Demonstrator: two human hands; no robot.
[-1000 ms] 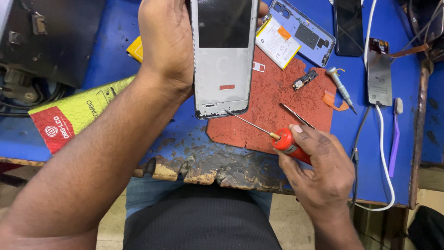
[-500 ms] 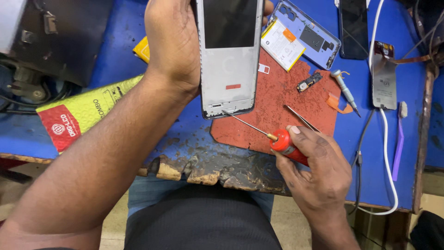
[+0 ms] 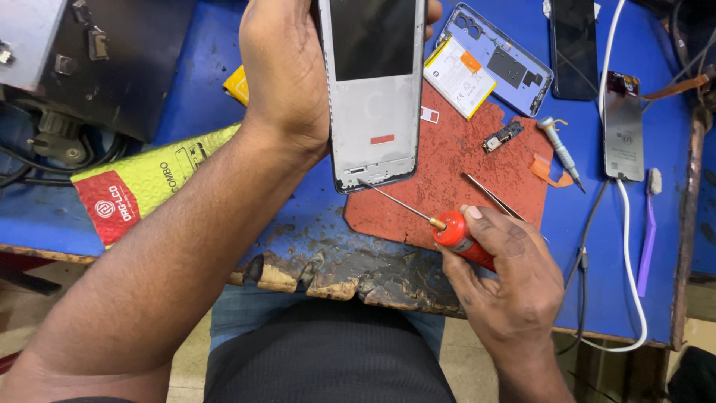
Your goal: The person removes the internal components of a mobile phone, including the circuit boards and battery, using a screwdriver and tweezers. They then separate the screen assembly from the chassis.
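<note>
My left hand (image 3: 287,75) grips an opened phone frame (image 3: 373,97), grey-white with a dark panel at its top, held upright over the bench. In my right hand (image 3: 507,276) is a screwdriver with a red handle (image 3: 462,240). Its thin shaft (image 3: 399,201) slants up to the left, and the tip sits at the frame's lower edge. A pair of tweezers (image 3: 488,195) also runs under my right fingers. Both hands work above a worn red mat (image 3: 455,172) on the blue bench (image 3: 209,112).
A phone back cover with a battery (image 3: 488,63) lies behind the mat, and a small part (image 3: 501,137) rests on the mat. To the right are a dark phone (image 3: 574,45), a second screwdriver (image 3: 559,153), a circuit board (image 3: 623,134), a white cable (image 3: 625,246) and a purple brush (image 3: 647,224). A yellow-green packet (image 3: 149,183) lies left.
The screwdriver tip has moved up to the left and reached the bottom edge of the phone frame. My left hand keeps the frame in about the same place.
</note>
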